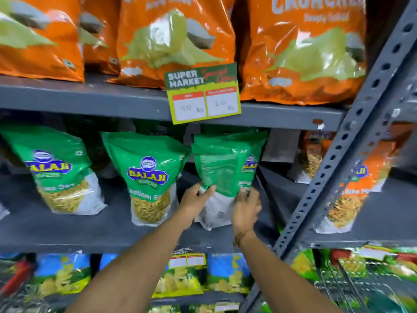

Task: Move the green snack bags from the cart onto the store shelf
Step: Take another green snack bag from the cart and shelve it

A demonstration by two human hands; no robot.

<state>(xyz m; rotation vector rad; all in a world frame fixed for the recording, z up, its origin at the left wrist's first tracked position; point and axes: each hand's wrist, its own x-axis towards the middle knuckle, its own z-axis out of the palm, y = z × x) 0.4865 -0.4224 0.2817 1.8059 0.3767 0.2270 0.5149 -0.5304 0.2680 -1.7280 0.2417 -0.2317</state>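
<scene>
Both hands hold one green snack bag (222,168) upright on the middle shelf (94,224), its printed back turned toward me. My left hand (195,203) grips its lower left edge and my right hand (246,208) grips its lower right corner. Right behind it stands another green bag (251,163) facing forward, mostly hidden. Two more green bags, one (149,177) just left of my hands and one (58,172) farther left, stand on the same shelf. The cart (352,288) shows as wire mesh at the lower right.
Orange snack bags (176,39) fill the shelf above, with a price tag (203,93) hanging on its edge. A grey perforated upright (352,134) slants down the right side. Orange bags (352,177) stand beyond it. Blue and green bags (225,274) sit on the shelf below.
</scene>
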